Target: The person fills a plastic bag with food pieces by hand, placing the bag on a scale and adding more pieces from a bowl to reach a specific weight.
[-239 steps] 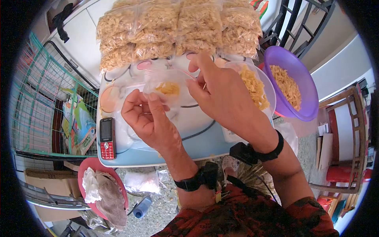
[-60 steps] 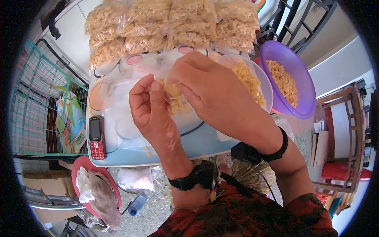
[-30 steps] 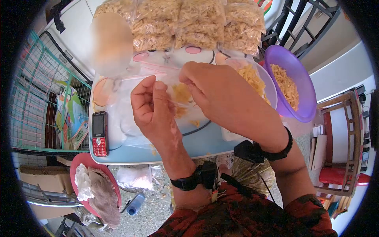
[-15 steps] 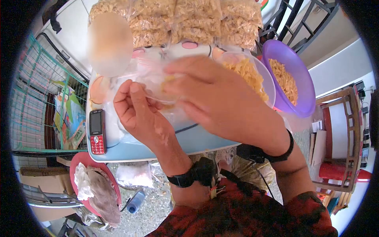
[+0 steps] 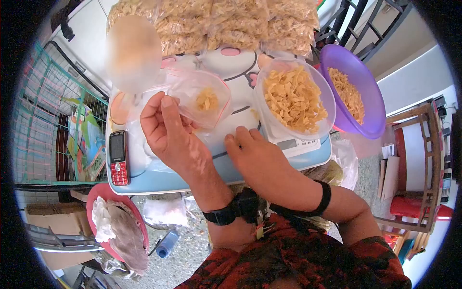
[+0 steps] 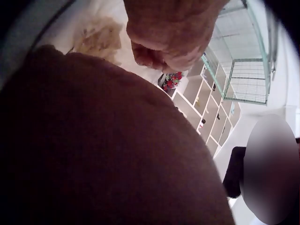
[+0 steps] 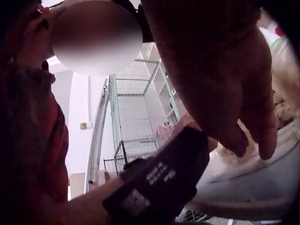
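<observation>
In the head view, the left hand (image 5: 175,132) pinches the edge of a clear zip bag (image 5: 185,91) between thumb and fingers. The bag's mouth, edged in pink-red, gapes toward the right, and a few yellowish flakes (image 5: 207,99) lie inside it. Below and to the right of the bag is the right hand (image 5: 262,164), empty, its fingers relaxed over the table (image 5: 163,182). Right of both hands, a clear bowl full of flakes (image 5: 293,98) rests on a white scale (image 5: 308,146). The right wrist view shows the right hand's fingers (image 7: 267,136) extended downward.
Filled clear bags (image 5: 236,29) are stacked along the table's back. A purple basin (image 5: 378,103) of flakes stands at the right. A red phone (image 5: 119,159) lies at the table's left edge, beside a green wire cage (image 5: 60,120). Below is a pink stool (image 5: 98,192).
The right hand has come away from the bag, down and toward the person, uncovering the bag's mouth and the bowl. The left hand keeps its pinch, farther left than a second ago.
</observation>
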`<state>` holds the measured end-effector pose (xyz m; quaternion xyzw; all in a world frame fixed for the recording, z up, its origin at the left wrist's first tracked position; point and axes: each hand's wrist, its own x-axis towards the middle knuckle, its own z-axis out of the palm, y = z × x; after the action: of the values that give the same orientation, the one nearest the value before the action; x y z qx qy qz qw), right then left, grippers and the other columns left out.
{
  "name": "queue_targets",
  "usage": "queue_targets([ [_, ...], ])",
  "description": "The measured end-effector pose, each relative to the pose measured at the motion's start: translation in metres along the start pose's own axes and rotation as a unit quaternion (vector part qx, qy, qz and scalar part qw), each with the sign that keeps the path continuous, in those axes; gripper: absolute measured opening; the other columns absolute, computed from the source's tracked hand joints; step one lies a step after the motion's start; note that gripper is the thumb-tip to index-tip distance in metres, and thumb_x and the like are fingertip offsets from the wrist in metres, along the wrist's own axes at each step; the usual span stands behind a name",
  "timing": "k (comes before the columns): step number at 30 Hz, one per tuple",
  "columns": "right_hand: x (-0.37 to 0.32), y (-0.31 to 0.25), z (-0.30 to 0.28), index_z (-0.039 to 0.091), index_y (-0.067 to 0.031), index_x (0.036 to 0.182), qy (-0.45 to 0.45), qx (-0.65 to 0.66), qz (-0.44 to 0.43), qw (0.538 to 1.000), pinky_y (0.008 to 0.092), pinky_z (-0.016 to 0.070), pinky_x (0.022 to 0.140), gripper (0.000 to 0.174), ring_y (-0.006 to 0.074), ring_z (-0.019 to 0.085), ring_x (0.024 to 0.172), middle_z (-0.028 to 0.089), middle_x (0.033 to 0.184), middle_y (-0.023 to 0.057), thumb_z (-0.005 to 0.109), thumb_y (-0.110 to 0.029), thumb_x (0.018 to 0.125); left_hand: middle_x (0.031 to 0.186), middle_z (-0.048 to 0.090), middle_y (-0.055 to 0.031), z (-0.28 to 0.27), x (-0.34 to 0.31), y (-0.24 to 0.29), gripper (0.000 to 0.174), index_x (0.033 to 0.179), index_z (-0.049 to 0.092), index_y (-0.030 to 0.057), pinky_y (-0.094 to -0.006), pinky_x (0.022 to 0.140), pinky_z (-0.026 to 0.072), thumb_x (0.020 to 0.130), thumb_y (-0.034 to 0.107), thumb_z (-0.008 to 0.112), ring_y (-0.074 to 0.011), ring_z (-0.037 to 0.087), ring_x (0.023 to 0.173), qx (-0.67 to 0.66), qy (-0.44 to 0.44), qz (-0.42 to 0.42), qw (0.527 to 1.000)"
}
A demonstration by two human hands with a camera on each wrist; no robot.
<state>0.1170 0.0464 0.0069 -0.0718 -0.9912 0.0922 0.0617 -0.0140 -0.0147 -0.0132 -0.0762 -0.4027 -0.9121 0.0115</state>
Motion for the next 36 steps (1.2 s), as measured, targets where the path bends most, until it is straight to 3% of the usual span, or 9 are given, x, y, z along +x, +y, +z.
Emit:
queue_targets([
  [7,0.0,0.006,0.007,0.054,0.0034,0.092,-0.025,0.055,-0.024,0.998,0.0409,0.0552,0.064,0.017,0.0353,0.061,0.081,0.055,0.091,0.0196,0.054,-0.007,0.079,0.092,0.062,-0.0041,0.0,0.002,0.0,0.018,0.107,0.058,0.0039,-0.0223,0.069,0.0497,0.091,0.01,0.062,-0.0106,0.058,0.081,-0.004,-0.025,-0.02,0.999],
  [10,-0.002,0.007,0.001,0.049,0.0027,0.095,-0.11,0.1,-0.004,0.989,0.0417,0.0522,0.067,0.024,0.0342,0.059,0.084,0.051,0.089,0.0167,0.058,0.0,0.073,0.093,0.063,-0.0044,0.0,0.001,0.001,0.018,0.107,0.058,0.0038,-0.0231,0.072,0.0509,0.091,0.01,0.062,-0.0113,0.059,0.083,-0.017,-0.035,-0.026,0.999],
  [13,-0.008,0.012,-0.008,0.053,0.0027,0.092,-0.09,0.157,-0.033,0.983,0.0428,0.0548,0.065,0.016,0.0377,0.061,0.08,0.055,0.089,0.0193,0.056,-0.006,0.079,0.093,0.063,-0.0044,0.0,0.001,0.003,0.019,0.108,0.058,0.0038,-0.0236,0.073,0.0518,0.091,0.01,0.062,-0.0116,0.06,0.083,-0.022,-0.04,-0.025,0.999],
  [18,-0.022,0.028,-0.077,0.055,-0.0018,0.093,0.123,0.144,-0.047,0.981,0.0401,0.0509,0.061,0.014,0.0315,0.061,0.074,0.055,0.086,0.0124,0.059,-0.008,0.081,0.089,0.062,-0.0037,0.0,0.001,0.004,0.018,0.108,0.058,0.0035,-0.0222,0.066,0.0486,0.091,0.01,0.062,-0.0098,0.056,0.076,-0.021,-0.033,-0.033,0.999],
  [20,-0.03,0.035,-0.103,0.061,-0.0044,0.095,0.178,0.182,0.1,0.962,0.0292,0.0475,0.063,0.013,0.0178,0.06,0.077,0.061,0.085,0.0069,0.064,-0.005,0.083,0.082,0.059,-0.0026,0.01,-0.001,0.006,0.018,0.106,0.056,0.0025,-0.0192,0.051,0.041,0.091,0.009,0.063,-0.0064,0.048,0.061,-0.023,-0.005,-0.035,0.999],
  [23,-0.029,0.064,-0.113,0.061,-0.0041,0.1,0.186,0.1,0.142,0.967,0.0257,0.0469,0.061,0.017,0.0134,0.059,0.076,0.061,0.089,0.0046,0.064,-0.005,0.084,0.081,0.059,-0.0031,0.012,-0.003,0.006,0.018,0.106,0.056,0.002,-0.0204,0.05,0.0422,0.091,0.009,0.063,-0.007,0.049,0.06,-0.024,-0.026,-0.048,0.998],
  [26,-0.025,0.089,-0.107,0.061,-0.005,0.103,0.154,0.087,0.142,0.974,0.0387,0.0496,0.076,0.018,0.0301,0.062,0.085,0.061,0.099,0.013,0.06,-0.011,0.086,0.079,0.058,-0.0033,0.012,-0.004,0.004,0.019,0.106,0.056,0.0016,-0.0215,0.049,0.0433,0.09,0.01,0.064,-0.0078,0.05,0.058,-0.029,-0.049,-0.043,0.997],
  [29,-0.02,0.114,-0.097,0.061,-0.0047,0.11,0.162,0.023,0.087,0.983,0.0267,0.049,0.066,0.026,0.0165,0.059,0.077,0.061,0.109,0.0081,0.062,-0.004,0.084,0.086,0.06,-0.0011,0.012,-0.007,0.002,0.015,0.106,0.059,0.0058,-0.0176,0.051,0.0414,0.091,0.01,0.062,-0.006,0.049,0.063,-0.036,-0.077,-0.046,0.995],
  [36,0.004,0.132,-0.086,0.058,-0.0064,0.117,0.122,0.011,0.002,0.992,0.0309,0.05,0.074,0.033,0.0217,0.061,0.084,0.06,0.116,0.0098,0.062,-0.008,0.084,0.087,0.061,-0.0013,0.018,-0.01,0.0,0.015,0.106,0.059,0.0065,-0.0172,0.051,0.0402,0.092,0.01,0.061,-0.0055,0.049,0.064,-0.021,-0.078,-0.054,0.995],
])
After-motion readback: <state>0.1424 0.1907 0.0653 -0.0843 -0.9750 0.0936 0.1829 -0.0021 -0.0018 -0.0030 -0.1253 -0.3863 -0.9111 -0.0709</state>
